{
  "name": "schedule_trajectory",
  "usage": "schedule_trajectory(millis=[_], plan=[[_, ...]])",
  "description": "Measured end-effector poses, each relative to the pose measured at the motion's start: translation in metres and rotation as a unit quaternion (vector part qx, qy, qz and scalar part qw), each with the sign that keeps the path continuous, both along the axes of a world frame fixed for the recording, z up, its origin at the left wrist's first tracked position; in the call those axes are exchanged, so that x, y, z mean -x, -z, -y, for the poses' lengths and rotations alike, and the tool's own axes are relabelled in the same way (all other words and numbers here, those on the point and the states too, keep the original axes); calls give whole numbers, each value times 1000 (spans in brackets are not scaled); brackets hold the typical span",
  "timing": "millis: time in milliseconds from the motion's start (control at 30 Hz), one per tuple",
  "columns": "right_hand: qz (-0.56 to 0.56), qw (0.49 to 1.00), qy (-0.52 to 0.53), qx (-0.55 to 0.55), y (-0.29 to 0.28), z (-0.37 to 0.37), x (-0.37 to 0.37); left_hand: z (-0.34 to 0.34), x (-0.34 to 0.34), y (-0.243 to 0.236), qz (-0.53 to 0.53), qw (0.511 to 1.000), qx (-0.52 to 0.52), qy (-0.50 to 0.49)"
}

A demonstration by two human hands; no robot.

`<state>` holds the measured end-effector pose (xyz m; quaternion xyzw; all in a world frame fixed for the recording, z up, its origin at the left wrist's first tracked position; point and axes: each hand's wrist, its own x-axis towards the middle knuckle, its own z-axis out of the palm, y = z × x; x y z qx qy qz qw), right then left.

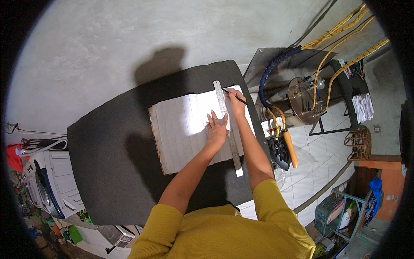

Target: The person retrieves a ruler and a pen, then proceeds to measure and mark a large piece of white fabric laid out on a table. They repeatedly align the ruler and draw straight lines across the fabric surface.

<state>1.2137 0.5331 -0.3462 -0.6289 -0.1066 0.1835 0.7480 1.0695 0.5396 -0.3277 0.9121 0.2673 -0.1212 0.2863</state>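
Observation:
A large ruled notebook point(174, 134) lies open on a dark padded table point(116, 172). Across its right-hand page runs a long metal ruler point(233, 149), its lower end reaching past the page edge. My left hand point(217, 131) rests on the page and the ruler with fingers spread, pressing rather than gripping. In my right hand point(236, 105) is a dark pen point(240, 99), pinched between the fingers, with its tip close to the ruler's right edge near the top of the page. Whether the tip touches the paper is too small to tell.
Right of the table hangs an iron point(279, 152) with a wooden handle, beside a metal boiler point(304, 101) with yellow hoses. A white washing machine point(64, 181) stands at left. A grey wall point(116, 43) rises behind. Lower right is a metal rack point(338, 211).

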Motion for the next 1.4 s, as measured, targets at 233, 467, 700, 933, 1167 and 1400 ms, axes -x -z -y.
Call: schedule_trajectory(millis=[233,467,700,933,1167,1400], plan=[[33,999,0,33,1,0,-4,0,0,-2,4,1000,3,4],[142,980,-53,131,-21,4,-1,1,2,18,38,998,-43,-2],[179,960,-127,172,-33,58,20,2,-4,13,-17,999,-51,3],[147,930,-154,300,-56,153,89,0,-3,7,-15,1000,-5,-4],[133,900,-185,373,-80,203,125,0,-5,-3,-26,1000,2,-13],[-23,872,-164,460,-97,213,134,-5,-7,-9,-51,999,9,1]])
